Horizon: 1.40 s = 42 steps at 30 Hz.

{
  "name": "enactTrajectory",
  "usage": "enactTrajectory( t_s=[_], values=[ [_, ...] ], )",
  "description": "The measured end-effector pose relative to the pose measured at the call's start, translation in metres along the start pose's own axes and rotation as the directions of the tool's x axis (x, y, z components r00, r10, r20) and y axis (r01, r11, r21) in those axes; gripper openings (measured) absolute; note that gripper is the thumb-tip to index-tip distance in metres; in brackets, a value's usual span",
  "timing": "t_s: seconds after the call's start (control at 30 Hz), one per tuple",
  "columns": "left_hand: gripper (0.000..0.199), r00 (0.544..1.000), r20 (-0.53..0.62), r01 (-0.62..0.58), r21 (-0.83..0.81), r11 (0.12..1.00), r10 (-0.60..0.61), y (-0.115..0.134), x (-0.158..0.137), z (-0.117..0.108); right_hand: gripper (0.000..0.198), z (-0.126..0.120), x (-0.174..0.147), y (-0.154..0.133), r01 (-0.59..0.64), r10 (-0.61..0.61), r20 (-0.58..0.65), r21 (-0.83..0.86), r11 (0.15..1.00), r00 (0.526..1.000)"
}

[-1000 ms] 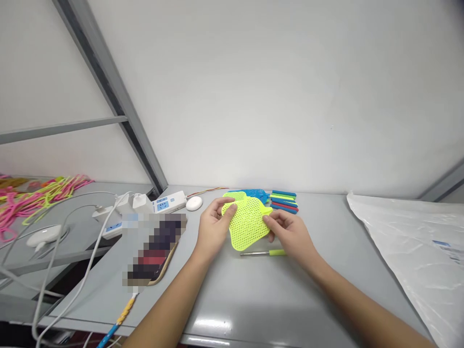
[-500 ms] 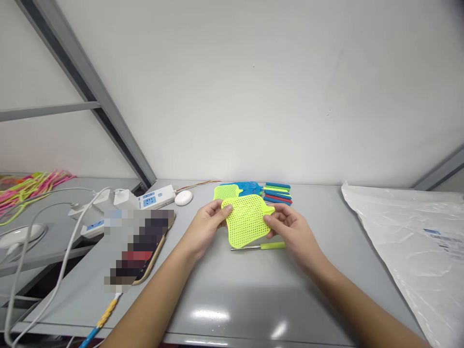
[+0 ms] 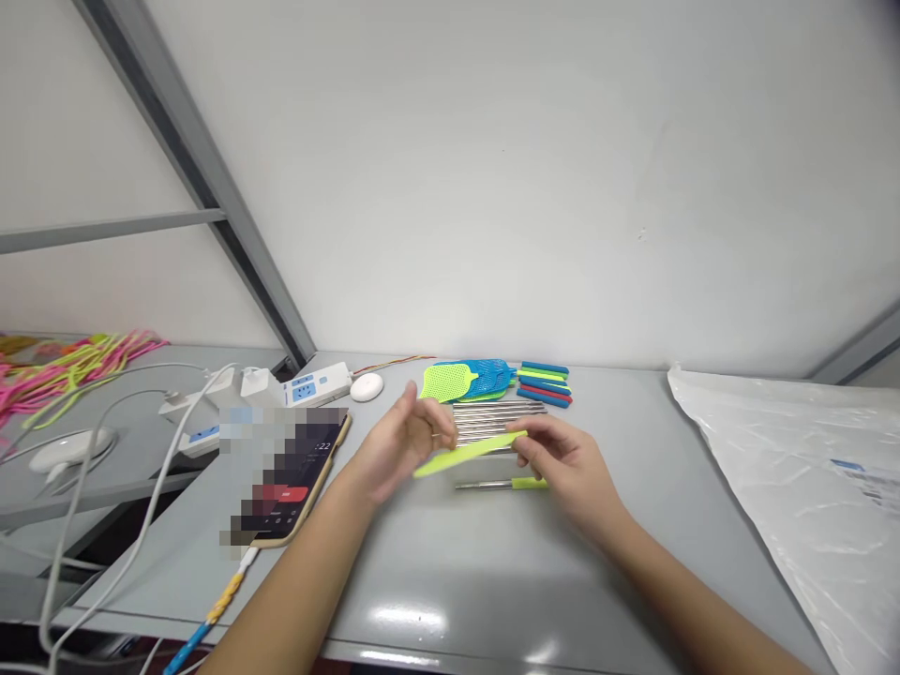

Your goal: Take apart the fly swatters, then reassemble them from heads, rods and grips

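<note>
A yellow-green fly swatter head [image 3: 470, 453] is tipped nearly edge-on above the table. My right hand [image 3: 573, 461] pinches it by the narrow neck at its right end. To its left, my left hand [image 3: 397, 441] is open, thumb raised and fingers apart, close to the wide end. Beneath my right hand, a telescopic rod with a green grip [image 3: 529, 484] lies on the table. Several bare metal rods [image 3: 485, 419] lie side by side behind the held head. Farther back are a yellow-green swatter head [image 3: 447, 382], blue swatter heads [image 3: 492, 376] and several coloured handles [image 3: 545, 384].
On the left lie a phone [image 3: 309, 478] with partly blurred screen, a power strip [image 3: 320, 386], a round white device [image 3: 367, 387] and a white cable [image 3: 155, 450]. White plastic packaging [image 3: 766, 450] covers the right side. Pink and yellow cords [image 3: 91, 370] lie far left.
The swatter head has turned from facing me to nearly edge-on. My left hand has let go of it and opened. The metal rods behind it now show.
</note>
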<state>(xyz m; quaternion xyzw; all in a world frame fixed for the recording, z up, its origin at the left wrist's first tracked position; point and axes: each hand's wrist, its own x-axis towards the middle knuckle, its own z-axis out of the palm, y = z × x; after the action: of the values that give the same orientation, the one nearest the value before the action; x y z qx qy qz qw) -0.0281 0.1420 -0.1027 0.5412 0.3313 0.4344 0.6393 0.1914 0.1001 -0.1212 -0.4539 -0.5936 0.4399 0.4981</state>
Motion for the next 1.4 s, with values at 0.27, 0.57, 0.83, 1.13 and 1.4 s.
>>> enactTrajectory(
  t_s=[0.27, 0.57, 0.83, 1.13, 1.4],
  values=[
    [0.052, 0.923, 0.384, -0.149, 0.335, 0.930, 0.010, 0.000, -0.007, 0.010, 0.016, 0.010, -0.012, 0.001, 0.144, -0.126, 0.102, -0.192, 0.971, 0.987],
    [0.063, 0.927, 0.371, -0.267, 0.557, 0.786, 0.052, 0.009, -0.015, 0.023, 0.016, 0.015, -0.013, 0.000, 0.211, -0.184, 0.144, -0.207, 0.955, 0.972],
    [0.028, 0.954, 0.255, -0.296, 0.739, 0.605, 0.155, 0.008, -0.013, 0.018, 0.019, -0.013, -0.002, 0.000, 0.228, -0.146, 0.205, -0.472, 0.852, 0.968],
    [0.022, 0.964, 0.222, -0.267, 0.844, 0.466, 0.148, 0.006, -0.012, 0.013, 0.006, -0.021, -0.002, 0.011, 0.369, 0.015, 0.465, -0.721, 0.587, 0.885],
    [0.036, 0.959, 0.267, -0.282, 0.865, 0.414, 0.094, 0.000, -0.011, 0.010, 0.019, -0.042, 0.004, 0.000, 0.173, 0.131, 0.346, -0.720, 0.672, 0.929]
  ],
)
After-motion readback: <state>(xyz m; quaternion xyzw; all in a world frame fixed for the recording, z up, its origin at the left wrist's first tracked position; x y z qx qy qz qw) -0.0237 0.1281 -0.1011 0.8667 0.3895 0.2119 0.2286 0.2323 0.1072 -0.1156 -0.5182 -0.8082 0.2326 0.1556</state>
